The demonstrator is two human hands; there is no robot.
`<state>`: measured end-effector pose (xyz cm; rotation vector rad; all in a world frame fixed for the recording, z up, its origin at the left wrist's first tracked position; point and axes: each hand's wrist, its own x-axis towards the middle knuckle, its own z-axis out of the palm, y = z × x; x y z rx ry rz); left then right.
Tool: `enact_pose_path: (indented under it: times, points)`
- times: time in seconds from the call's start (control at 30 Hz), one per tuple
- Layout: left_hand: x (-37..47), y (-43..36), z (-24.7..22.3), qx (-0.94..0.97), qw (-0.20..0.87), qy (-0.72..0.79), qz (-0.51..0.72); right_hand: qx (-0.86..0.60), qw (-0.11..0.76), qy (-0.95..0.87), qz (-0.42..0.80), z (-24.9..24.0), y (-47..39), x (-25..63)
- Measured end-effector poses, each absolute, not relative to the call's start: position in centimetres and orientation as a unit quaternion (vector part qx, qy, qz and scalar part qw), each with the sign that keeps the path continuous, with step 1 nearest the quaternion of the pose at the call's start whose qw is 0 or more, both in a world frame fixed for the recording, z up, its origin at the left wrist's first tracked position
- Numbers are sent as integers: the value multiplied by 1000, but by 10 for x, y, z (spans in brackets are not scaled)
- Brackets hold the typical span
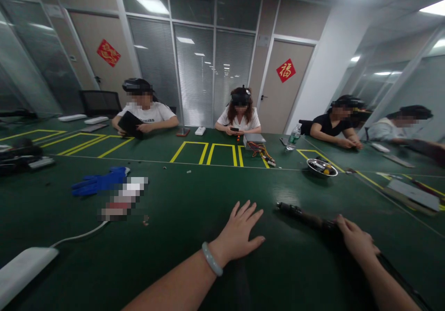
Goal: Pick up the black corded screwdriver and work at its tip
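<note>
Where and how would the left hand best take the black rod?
Probably around the rod's bare middle, from above with the palm down: it is long and slender, stretches out sideways toward the open left hand, and the right hand already grips its other end.
</note>
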<state>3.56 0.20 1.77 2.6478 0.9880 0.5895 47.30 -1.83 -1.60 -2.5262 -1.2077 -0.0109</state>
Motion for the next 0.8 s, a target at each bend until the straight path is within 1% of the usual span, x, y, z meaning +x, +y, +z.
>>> enact_pose_path:
  times: [0.07, 0.17, 0.27, 0.37, 0.43, 0.5, 0.63, 0.7, 0.8]
  points:
    - [38, -2, 25, 916, 105, 318, 221, -869, 166, -464, 49, -9, -7, 416]
    - [40, -5, 27, 920, 74, 306, 236, -812, 177, -549, 86, -3, 5, 316]
    - [39, -3, 19, 909, 55, 343, 231, -761, 196, -604, 131, -4, 9, 229]
    - [34, 3, 11, 885, 52, 409, 215, -717, 210, -638, 187, -4, 7, 180]
    - [30, 7, 10, 876, 58, 433, 204, -695, 219, -648, 222, 0, 2, 173]
    - [28, 8, 13, 875, 65, 439, 195, -675, 224, -666, 226, 11, -6, 182]
    - [28, 7, 20, 873, 71, 438, 204, -681, 211, -692, 111, 40, -33, 225]
    - [30, 7, 21, 876, 78, 425, 215, -703, 155, -688, 94, 52, -47, 246]
    - [33, 6, 20, 886, 86, 400, 220, -720, 37, -678, 147, 59, -64, 262]
